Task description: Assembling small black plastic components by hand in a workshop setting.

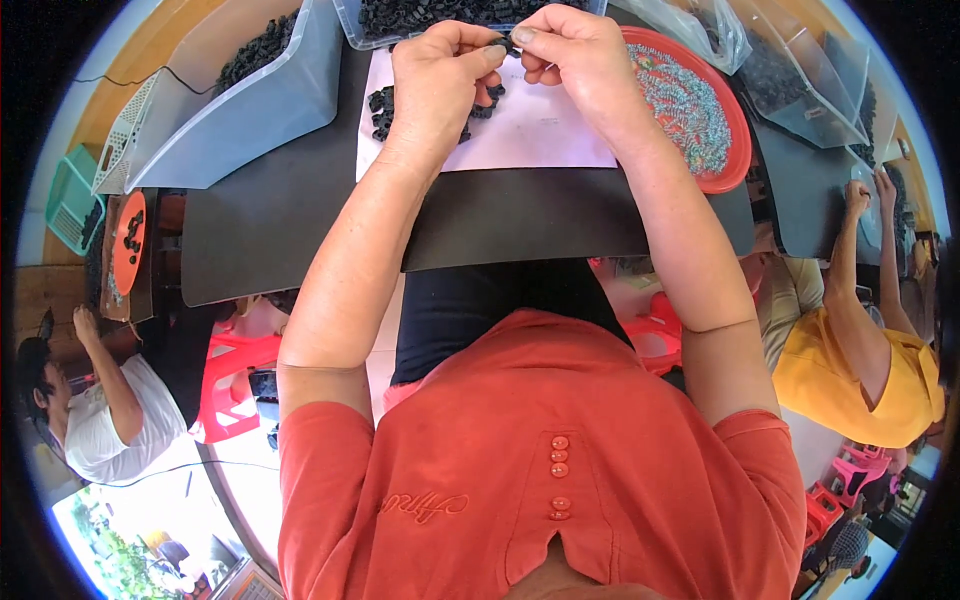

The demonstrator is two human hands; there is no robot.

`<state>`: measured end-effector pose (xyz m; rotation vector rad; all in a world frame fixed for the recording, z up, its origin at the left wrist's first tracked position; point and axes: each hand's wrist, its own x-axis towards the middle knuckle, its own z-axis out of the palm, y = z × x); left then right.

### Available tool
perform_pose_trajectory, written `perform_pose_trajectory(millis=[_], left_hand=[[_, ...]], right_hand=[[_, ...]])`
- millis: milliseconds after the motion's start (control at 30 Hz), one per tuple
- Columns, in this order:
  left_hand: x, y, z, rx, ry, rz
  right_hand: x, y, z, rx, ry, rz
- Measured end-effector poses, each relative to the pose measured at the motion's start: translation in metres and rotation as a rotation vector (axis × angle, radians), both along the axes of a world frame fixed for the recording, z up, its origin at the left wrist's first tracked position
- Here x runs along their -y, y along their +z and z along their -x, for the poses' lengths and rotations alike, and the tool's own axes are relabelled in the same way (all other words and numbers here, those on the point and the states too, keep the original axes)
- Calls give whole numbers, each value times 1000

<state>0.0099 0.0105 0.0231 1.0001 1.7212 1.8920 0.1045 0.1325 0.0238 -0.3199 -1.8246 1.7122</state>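
My left hand [440, 85] and my right hand [580, 65] meet over a white sheet of paper [560, 145] on a dark table. A small black plastic part [507, 44] sits pinched between the thumb and fingers of my left hand. My right thumb and fingertips are closed at the part's other side; whether they also hold a smaller piece cannot be made out. More black plastic parts [381, 112] lie loose on the paper, some half hidden by my left hand. To the right of my right hand stands a red round tray [738, 165] with many small shiny metal pieces.
Ahead is a clear bin [352, 30] of black parts. A larger translucent bin [240, 135] stands left, another clear bin [835, 125] right, beside a plastic bag [700, 30]. Co-workers sit at both sides, in a white shirt [125, 425] and a yellow shirt [850, 375].
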Motion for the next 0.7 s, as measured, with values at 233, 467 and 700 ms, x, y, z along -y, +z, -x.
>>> perform_pose_trajectory(millis=[233, 467, 700], left_hand=[[-2, -5, -2, -132, 89, 64], [-4, -7, -3, -111, 92, 78], [-5, -14, -5, -184, 91, 70]], right_hand=[[10, 12, -6, 150, -186, -586], [8, 2, -9, -1, -235, -819], [12, -1, -8, 12, -282, -913]])
